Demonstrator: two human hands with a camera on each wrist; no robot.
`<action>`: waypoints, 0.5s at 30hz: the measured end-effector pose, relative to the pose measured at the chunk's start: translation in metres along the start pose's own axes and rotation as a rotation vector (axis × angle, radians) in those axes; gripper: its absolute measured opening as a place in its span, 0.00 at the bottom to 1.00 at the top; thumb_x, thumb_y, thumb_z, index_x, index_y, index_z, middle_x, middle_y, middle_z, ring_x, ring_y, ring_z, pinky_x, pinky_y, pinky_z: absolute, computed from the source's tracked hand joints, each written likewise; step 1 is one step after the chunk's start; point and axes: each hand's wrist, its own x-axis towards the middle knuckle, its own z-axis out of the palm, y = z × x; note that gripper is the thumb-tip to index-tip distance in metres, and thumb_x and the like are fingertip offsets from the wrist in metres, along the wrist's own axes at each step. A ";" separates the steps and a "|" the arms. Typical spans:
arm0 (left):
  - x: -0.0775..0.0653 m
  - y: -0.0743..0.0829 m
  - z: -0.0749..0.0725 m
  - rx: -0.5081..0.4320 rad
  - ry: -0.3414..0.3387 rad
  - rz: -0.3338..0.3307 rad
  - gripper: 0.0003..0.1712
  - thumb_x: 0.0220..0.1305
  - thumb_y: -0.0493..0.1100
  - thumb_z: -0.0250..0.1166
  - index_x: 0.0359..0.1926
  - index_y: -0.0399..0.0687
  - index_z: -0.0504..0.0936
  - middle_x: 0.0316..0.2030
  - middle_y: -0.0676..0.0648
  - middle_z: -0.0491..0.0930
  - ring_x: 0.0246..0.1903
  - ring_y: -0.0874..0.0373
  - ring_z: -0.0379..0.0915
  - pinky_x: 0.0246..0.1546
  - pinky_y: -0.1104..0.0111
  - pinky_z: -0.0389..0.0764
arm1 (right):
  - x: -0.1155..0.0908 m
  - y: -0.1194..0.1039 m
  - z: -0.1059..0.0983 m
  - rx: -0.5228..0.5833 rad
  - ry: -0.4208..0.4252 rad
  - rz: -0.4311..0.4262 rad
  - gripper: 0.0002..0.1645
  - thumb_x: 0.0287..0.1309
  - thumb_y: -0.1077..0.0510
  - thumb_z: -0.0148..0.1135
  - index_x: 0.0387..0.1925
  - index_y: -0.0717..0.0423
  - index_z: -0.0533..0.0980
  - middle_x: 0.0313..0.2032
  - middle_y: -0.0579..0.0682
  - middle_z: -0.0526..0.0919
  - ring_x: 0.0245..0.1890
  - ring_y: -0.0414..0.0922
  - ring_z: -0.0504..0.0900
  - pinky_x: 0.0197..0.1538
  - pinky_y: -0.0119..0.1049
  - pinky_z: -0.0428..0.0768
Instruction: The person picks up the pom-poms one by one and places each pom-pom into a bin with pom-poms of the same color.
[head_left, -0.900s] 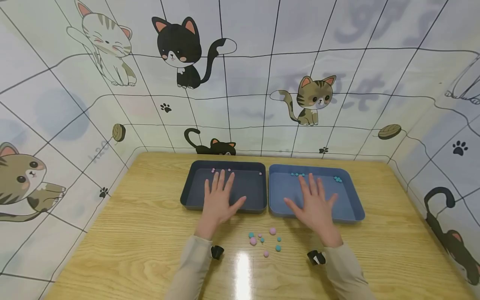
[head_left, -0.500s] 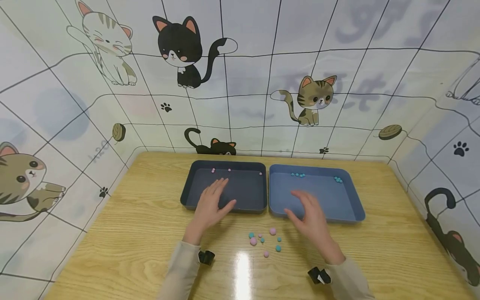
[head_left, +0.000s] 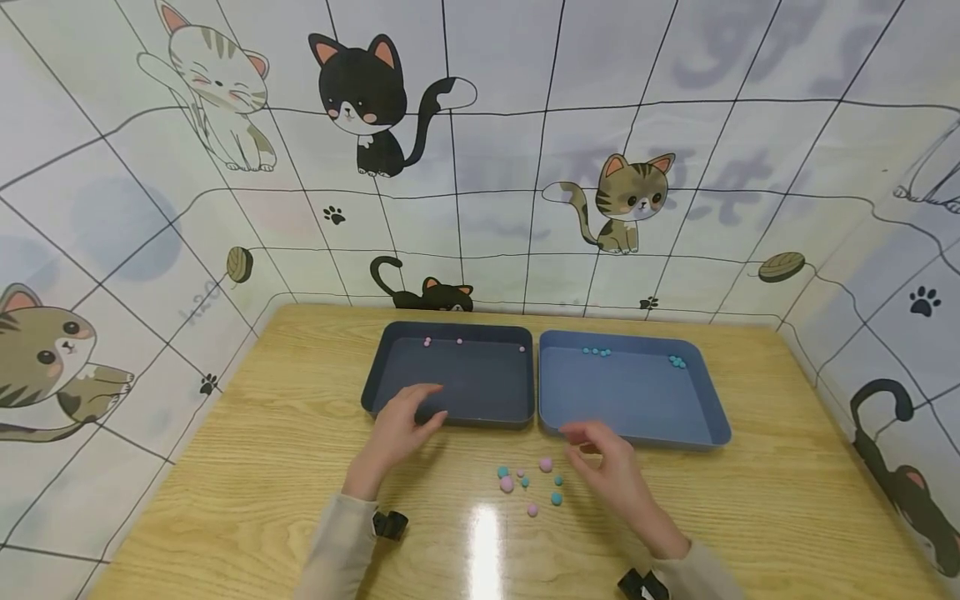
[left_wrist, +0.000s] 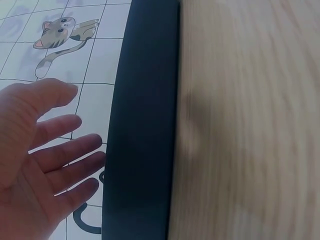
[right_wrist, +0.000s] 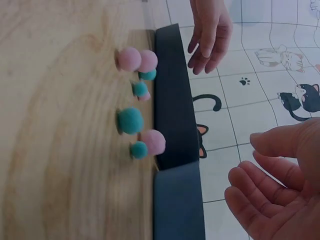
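My left hand (head_left: 397,429) hovers at the front left of a dark tray (head_left: 480,383), fingers loosely bent and holding nothing. In the left wrist view its fingers (left_wrist: 70,157) appear apart beside the tray's dark wall. Over the front edge of a blue tray (head_left: 622,387) is my right hand (head_left: 611,471), thumb and fingers bent with a gap between them. Nearest to it, on the table, lies a loose group of pink balls (head_left: 545,464) and teal balls (head_left: 557,498) in mixed sizes. The right wrist view shows these teal balls (right_wrist: 131,120) close up, apart from the hand.
Small pink balls (head_left: 459,341) lie along the back of the dark tray. Several small teal balls (head_left: 677,362) sit toward the back of the blue tray. Both trays stand side by side on a wooden table (head_left: 262,467), before a cat-patterned wall covering (head_left: 495,208).
Both hands have drawn back from over the trays toward the table's front. Their spread fingers have relaxed and bent, the right thumb and fingers coming closer together. The balls have stayed put.
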 end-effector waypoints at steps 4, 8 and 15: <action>-0.004 -0.004 -0.002 -0.010 -0.014 0.005 0.22 0.55 0.39 0.68 0.51 0.35 0.78 0.48 0.40 0.78 0.50 0.45 0.73 0.49 0.53 0.73 | -0.005 -0.002 0.006 0.031 -0.087 0.093 0.21 0.39 0.75 0.70 0.39 0.61 0.78 0.35 0.54 0.81 0.34 0.48 0.80 0.34 0.42 0.80; -0.008 -0.009 -0.002 -0.024 -0.021 0.013 0.21 0.53 0.36 0.69 0.49 0.34 0.79 0.46 0.40 0.80 0.48 0.45 0.75 0.47 0.54 0.75 | -0.008 -0.002 0.012 0.023 -0.137 0.109 0.19 0.39 0.73 0.71 0.38 0.63 0.79 0.36 0.52 0.82 0.35 0.50 0.81 0.34 0.45 0.80; -0.010 -0.018 -0.001 -0.077 -0.019 0.014 0.16 0.50 0.31 0.70 0.43 0.35 0.82 0.40 0.42 0.82 0.42 0.48 0.78 0.43 0.57 0.77 | -0.008 0.003 0.019 0.002 -0.191 0.069 0.17 0.42 0.71 0.70 0.38 0.64 0.78 0.36 0.54 0.83 0.36 0.52 0.81 0.36 0.44 0.80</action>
